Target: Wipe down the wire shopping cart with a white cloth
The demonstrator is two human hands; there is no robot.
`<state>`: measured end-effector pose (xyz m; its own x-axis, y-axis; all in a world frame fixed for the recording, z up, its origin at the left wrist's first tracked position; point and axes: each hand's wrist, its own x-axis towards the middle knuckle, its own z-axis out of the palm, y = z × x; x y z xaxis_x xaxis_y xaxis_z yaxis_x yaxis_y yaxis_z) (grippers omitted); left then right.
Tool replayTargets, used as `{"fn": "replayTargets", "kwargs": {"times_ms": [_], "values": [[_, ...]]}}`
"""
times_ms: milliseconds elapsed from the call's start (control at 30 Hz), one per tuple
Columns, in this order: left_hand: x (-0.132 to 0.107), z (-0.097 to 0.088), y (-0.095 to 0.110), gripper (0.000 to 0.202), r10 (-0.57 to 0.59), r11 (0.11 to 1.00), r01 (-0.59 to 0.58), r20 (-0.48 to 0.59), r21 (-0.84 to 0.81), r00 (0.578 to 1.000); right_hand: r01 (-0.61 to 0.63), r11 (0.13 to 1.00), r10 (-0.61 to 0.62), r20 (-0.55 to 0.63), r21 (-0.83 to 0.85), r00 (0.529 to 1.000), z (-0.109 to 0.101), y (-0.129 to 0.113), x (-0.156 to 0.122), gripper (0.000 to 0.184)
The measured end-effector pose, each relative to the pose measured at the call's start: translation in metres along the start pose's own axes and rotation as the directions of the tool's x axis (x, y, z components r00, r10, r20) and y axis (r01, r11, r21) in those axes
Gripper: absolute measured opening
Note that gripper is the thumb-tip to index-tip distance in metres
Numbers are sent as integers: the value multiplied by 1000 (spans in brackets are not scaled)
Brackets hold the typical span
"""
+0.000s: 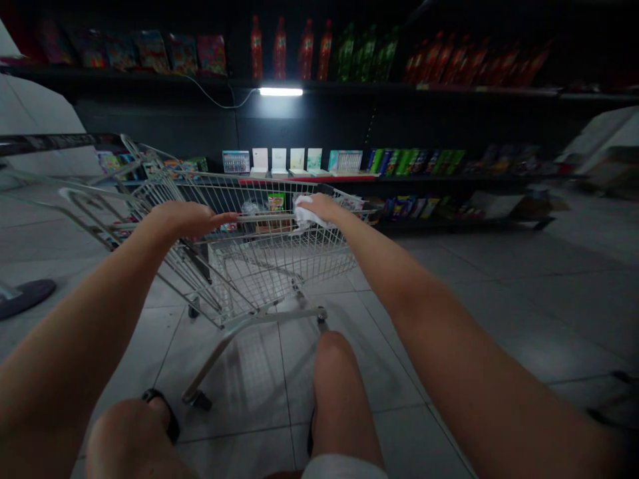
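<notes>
"Since the left hand (187, 219) lies open on the wire cart (249, 286), is it just steering?"

"Probably. The right hand (322, 207) pins a white cloth (305, 217) to the top rail (259, 217); whether it grips, I can't tell."

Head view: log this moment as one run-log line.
Left hand: over silver wire shopping cart rail | Right hand: on crumpled white cloth at rail | Behind: dark store shelves

Your cart (279, 266) is a silver wire grid, the cloth (307, 216) white, the floor tiles (499, 319) pale grey, and the bottles (279, 56) along the top of the frame red.
</notes>
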<state>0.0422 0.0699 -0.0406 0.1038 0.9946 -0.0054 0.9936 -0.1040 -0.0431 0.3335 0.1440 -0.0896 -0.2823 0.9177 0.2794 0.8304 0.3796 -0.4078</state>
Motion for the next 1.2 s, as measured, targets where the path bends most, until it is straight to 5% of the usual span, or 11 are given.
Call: {"fn": "replayTargets", "kwargs": {"times_ms": [100,200,333,433,567,700,833,933,1067,1200], "values": [[5,-1,-3,95,-64,996,77,226,-51,972,-37,999,38,-62,8,997,1,17,-3,40],[16,3,-10,90,-117,974,170,307,-151,945,3,1000,0,-169,16,986,21,0,-3,41],[21,13,-18,88,-71,954,145,273,-262,959,197,977,-212,-405,-80,889,72,-50,-15,40],[16,14,-15,77,-100,941,174,253,-292,962,327,921,-389,-449,-211,805,106,-76,-29,32],[8,9,-9,72,-95,971,143,239,-192,966,471,841,-540,-368,-266,757,146,-78,-38,28],[5,6,-6,78,-99,987,125,229,-104,968,713,668,-743,-140,-213,655,209,-64,-45,31],[4,6,-5,78,-114,988,133,214,-73,970,720,683,-724,15,-121,690,264,-47,-54,31],[7,8,-6,78,-97,992,111,199,-59,975,699,709,-693,96,-90,715,267,-33,-63,29],[14,8,-6,77,-134,985,154,230,-72,964,712,691,-668,264,-127,696,236,-15,-96,30],[13,6,0,75,-153,979,179,223,-100,963,613,762,-562,256,-211,787,202,-8,-134,22]]}}
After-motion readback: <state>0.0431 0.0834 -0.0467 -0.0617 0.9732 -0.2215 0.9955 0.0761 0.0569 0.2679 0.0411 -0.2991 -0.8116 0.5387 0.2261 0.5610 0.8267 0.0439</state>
